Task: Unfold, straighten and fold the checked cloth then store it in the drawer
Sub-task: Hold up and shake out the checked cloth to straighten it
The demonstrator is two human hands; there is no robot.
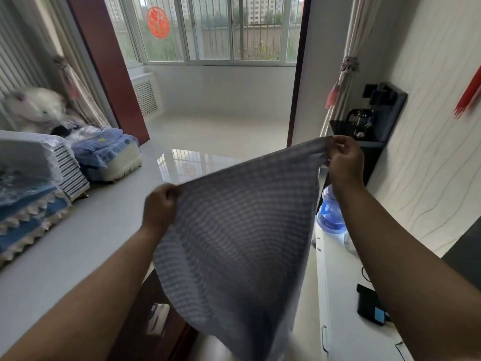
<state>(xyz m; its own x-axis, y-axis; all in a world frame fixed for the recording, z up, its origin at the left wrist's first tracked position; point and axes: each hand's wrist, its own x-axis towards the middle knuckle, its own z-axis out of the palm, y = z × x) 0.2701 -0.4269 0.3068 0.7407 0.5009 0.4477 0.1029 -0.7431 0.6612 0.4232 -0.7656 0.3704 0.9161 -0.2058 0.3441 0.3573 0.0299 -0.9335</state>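
Grey-blue check: the cloth (pixel 234 238) hangs in the air, opened out and held by its top edge, above the white cabinet (pixel 346 308).
Left hand (pixel 158 207): closed in a pinch on the cloth's lower top corner, out to the left of the cabinet.
Right hand (pixel 345 162): fingertips pinching the higher corner, above the cabinet's far end.
Cloth to hands: stretched between both, the rest drooping to a point below them.
Progress: unfolding looks done, straightening under way (edge taut, body blurred); folding and storing remain.
Drawer: handles show on the cabinet's front; none looks open.
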